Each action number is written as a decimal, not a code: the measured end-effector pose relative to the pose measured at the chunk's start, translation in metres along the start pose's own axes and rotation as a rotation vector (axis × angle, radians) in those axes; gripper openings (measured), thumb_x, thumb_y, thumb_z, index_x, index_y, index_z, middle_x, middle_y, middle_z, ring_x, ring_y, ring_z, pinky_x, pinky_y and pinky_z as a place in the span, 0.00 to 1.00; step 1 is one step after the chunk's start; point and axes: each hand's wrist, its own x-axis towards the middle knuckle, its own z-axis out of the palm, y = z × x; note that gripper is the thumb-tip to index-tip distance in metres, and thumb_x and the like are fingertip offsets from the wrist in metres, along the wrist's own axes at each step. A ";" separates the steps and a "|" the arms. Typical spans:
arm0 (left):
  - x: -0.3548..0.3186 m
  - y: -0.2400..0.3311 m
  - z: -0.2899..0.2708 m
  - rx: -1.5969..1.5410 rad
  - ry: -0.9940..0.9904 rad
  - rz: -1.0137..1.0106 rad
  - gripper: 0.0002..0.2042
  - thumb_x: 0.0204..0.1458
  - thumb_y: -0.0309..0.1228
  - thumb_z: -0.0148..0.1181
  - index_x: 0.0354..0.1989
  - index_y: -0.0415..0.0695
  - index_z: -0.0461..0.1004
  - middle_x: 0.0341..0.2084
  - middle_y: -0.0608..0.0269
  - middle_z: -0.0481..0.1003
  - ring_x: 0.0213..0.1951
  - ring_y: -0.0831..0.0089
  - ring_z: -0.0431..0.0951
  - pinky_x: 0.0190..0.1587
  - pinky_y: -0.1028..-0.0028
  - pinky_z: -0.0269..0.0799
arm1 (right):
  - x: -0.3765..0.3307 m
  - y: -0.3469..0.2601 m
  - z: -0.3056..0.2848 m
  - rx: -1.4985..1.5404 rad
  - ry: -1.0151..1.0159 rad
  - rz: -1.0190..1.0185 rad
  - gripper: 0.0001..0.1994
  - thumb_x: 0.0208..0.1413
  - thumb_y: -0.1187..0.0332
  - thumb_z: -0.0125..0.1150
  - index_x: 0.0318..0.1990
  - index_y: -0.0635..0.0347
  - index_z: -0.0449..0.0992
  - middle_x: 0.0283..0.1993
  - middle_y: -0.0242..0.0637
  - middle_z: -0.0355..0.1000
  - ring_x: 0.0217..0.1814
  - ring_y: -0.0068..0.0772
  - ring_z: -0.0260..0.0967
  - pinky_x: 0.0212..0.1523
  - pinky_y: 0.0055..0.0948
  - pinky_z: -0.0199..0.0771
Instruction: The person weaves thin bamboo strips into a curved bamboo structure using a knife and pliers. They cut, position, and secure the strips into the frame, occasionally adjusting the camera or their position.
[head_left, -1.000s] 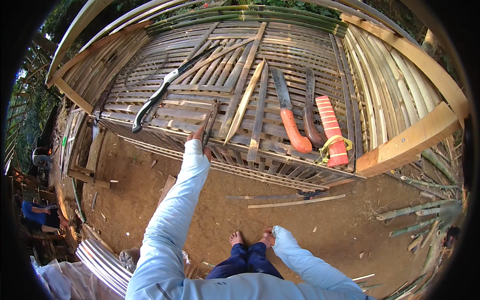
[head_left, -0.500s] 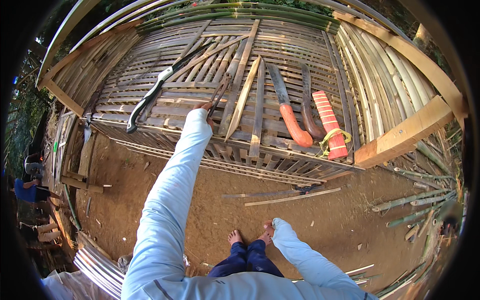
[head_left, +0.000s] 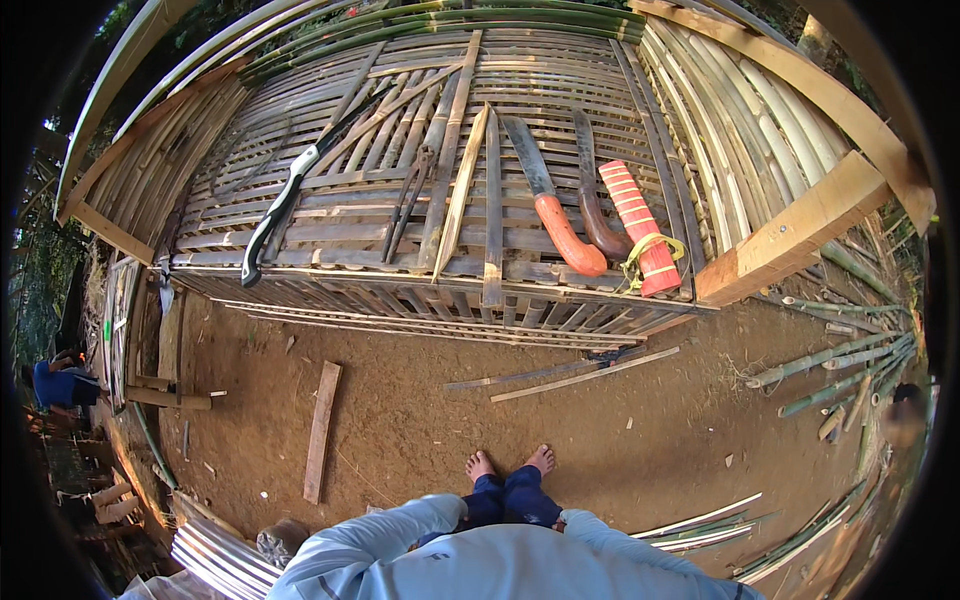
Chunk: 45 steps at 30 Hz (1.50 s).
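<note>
Ahead of the hidden fingers: open ground [head_left: 410,425] — feet [head_left: 479,465] intrude midway. Farther from fingers: bench edge [head_left: 350,275] crosses; beyond it — free room between saw [head_left: 292,183] and pliers [head_left: 422,168].

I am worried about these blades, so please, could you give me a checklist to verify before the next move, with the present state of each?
1. Pincers laid down: ok, on the slatted platform.
2. Orange-handled machete covered: not ok, blade bare.
3. Dark-handled knife covered: not ok, its blade lies uncovered too.
4. Black-and-white-handled tool well back from the edge: not ok, its handle end reaches the front edge.
5. Feet protected: not ok, both bare on the dirt.
6. Hands empty: cannot tell, neither shows clearly beyond the sleeves.
</note>
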 end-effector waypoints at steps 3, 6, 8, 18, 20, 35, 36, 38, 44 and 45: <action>0.058 0.077 0.045 -0.452 0.634 -0.245 0.19 0.64 0.37 0.35 0.59 0.44 0.62 0.62 0.50 0.63 0.63 0.48 0.61 0.63 0.52 0.56 | 0.013 -0.031 -0.028 0.070 0.105 -0.011 0.19 0.51 0.56 0.65 0.49 0.53 0.77 0.48 0.45 0.76 0.51 0.43 0.73 0.55 0.36 0.67; 0.050 0.078 0.047 -0.419 0.739 -0.255 0.20 0.65 0.39 0.32 0.57 0.44 0.66 0.60 0.49 0.65 0.63 0.49 0.62 0.64 0.55 0.56 | 0.019 -0.061 -0.050 0.146 0.184 -0.048 0.19 0.52 0.56 0.64 0.49 0.53 0.77 0.48 0.44 0.76 0.51 0.42 0.73 0.55 0.35 0.67; 0.055 0.072 0.051 -0.591 0.624 -0.374 0.20 0.64 0.39 0.33 0.59 0.47 0.64 0.61 0.53 0.64 0.64 0.54 0.60 0.65 0.58 0.55 | 0.015 -0.062 -0.056 0.189 0.202 -0.064 0.18 0.52 0.57 0.64 0.49 0.52 0.77 0.48 0.44 0.76 0.51 0.42 0.73 0.55 0.35 0.67; -0.275 0.056 -0.338 -0.210 1.028 0.958 0.14 0.44 0.28 0.68 0.41 0.41 0.76 0.36 0.49 0.76 0.39 0.50 0.77 0.42 0.59 0.73 | 0.008 0.111 -0.029 0.221 -0.034 -0.030 0.18 0.54 0.58 0.62 0.50 0.52 0.77 0.48 0.43 0.77 0.50 0.40 0.73 0.55 0.33 0.67; -0.287 0.075 -0.415 -0.072 1.469 1.129 0.17 0.43 0.25 0.67 0.44 0.41 0.74 0.35 0.51 0.76 0.37 0.53 0.77 0.40 0.62 0.72 | 0.003 0.073 -0.059 0.171 -0.031 0.006 0.17 0.55 0.59 0.60 0.51 0.53 0.77 0.48 0.42 0.77 0.49 0.37 0.73 0.54 0.32 0.68; -0.224 0.159 -0.522 0.307 1.394 0.202 0.17 0.51 0.46 0.59 0.33 0.43 0.80 0.25 0.54 0.76 0.28 0.62 0.73 0.32 0.63 0.66 | 0.160 0.083 -0.109 0.569 0.496 -0.698 0.15 0.64 0.63 0.53 0.54 0.56 0.76 0.44 0.32 0.79 0.46 0.25 0.72 0.52 0.26 0.67; -0.221 0.159 -0.529 0.479 1.386 0.148 0.16 0.53 0.44 0.57 0.33 0.41 0.80 0.26 0.52 0.76 0.30 0.61 0.75 0.33 0.64 0.67 | 0.159 0.086 -0.110 0.544 0.525 -0.716 0.16 0.64 0.61 0.53 0.54 0.56 0.76 0.43 0.30 0.79 0.39 0.22 0.68 0.45 0.25 0.67; -0.230 0.157 -0.538 0.837 1.325 -0.005 0.16 0.57 0.39 0.53 0.35 0.38 0.79 0.28 0.48 0.77 0.32 0.59 0.77 0.35 0.66 0.70 | 0.150 0.088 -0.104 0.505 0.545 -0.774 0.18 0.64 0.58 0.52 0.55 0.55 0.76 0.42 0.25 0.79 0.26 0.16 0.60 0.30 0.21 0.65; -0.203 0.118 -0.555 1.384 1.283 -0.292 0.12 0.55 0.25 0.48 0.38 0.32 0.77 0.27 0.49 0.76 0.28 0.60 0.79 0.27 0.64 0.70 | 0.133 0.096 -0.113 0.670 0.562 -0.738 0.19 0.61 0.56 0.57 0.51 0.58 0.78 0.38 0.30 0.79 0.24 0.15 0.59 0.26 0.19 0.62; -0.210 0.117 -0.540 0.724 1.507 -0.023 0.12 0.52 0.26 0.52 0.42 0.33 0.76 0.25 0.51 0.75 0.28 0.64 0.78 0.28 0.68 0.70 | 0.135 0.099 -0.114 0.727 0.557 -0.742 0.18 0.60 0.56 0.57 0.51 0.58 0.78 0.38 0.30 0.79 0.23 0.14 0.58 0.25 0.19 0.61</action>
